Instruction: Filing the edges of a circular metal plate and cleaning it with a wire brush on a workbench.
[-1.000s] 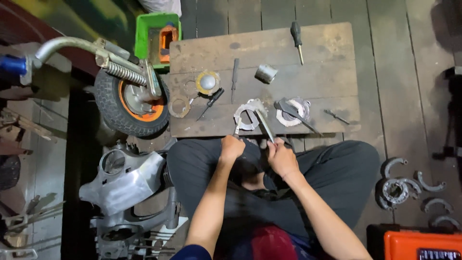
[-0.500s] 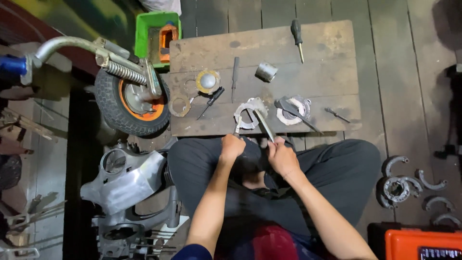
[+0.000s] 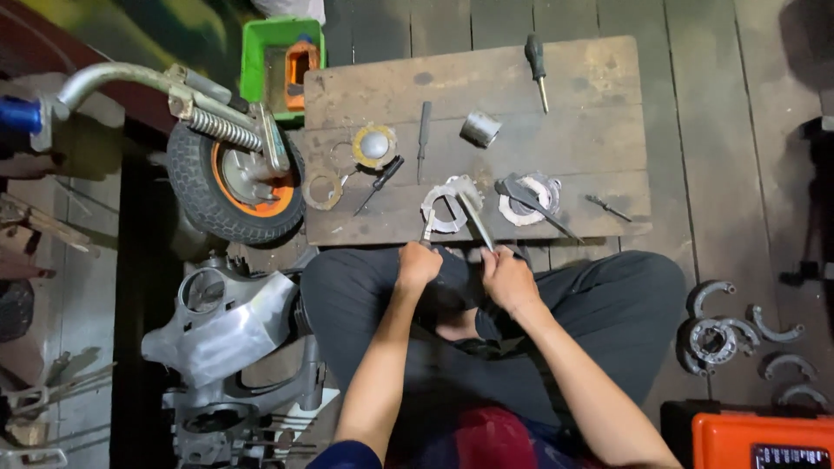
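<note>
Left hand (image 3: 418, 265) is clamping a thin tool handle, right hand (image 3: 506, 276) is gripping the flat file (image 3: 476, 221); the near brake plate (image 3: 449, 205) is likely rigid, so hold by its rim

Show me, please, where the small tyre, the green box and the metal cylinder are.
small tyre (image 3: 201, 198), head view, on the black tread.
green box (image 3: 254, 52), head view, on its left wall.
metal cylinder (image 3: 479, 128), head view, on its side.

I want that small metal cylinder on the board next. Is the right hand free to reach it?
Probably not at once: the right hand grips a long flat tool. The metal cylinder itself lies uncovered on the wooden board, with open board around it.
</note>
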